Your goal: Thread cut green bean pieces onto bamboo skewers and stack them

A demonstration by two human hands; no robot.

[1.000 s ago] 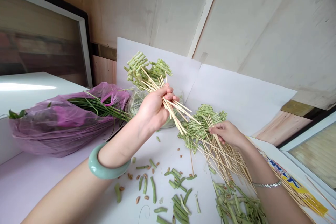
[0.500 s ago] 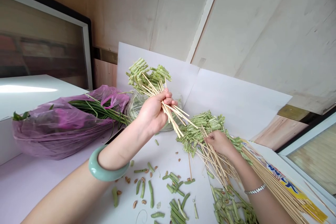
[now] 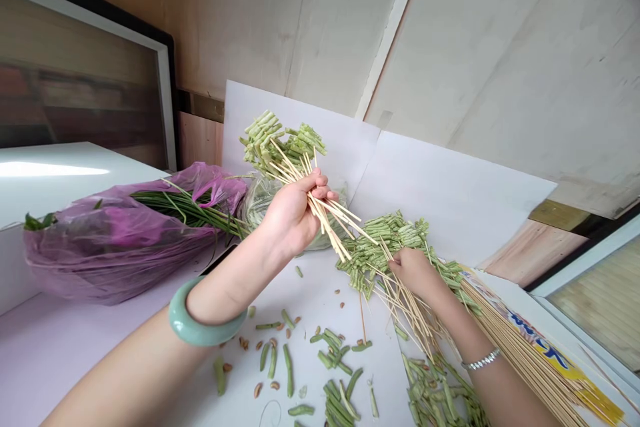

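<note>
**Gripped by the bare shafts**

The left hand [image 3: 293, 213] holds a bundle of bamboo skewers threaded with cut green beans [image 3: 280, 147] up above the white surface [image 3: 310, 287], its fingers [image 3: 320, 183] clamped around the bare shafts, clear of the beans. The right hand [image 3: 414, 272], fingers [image 3: 397, 265] closed together, grips the sticks of a second skewer bunch [image 3: 385, 240] lying on the surface, near loose bean pieces [image 3: 335, 373].
</note>
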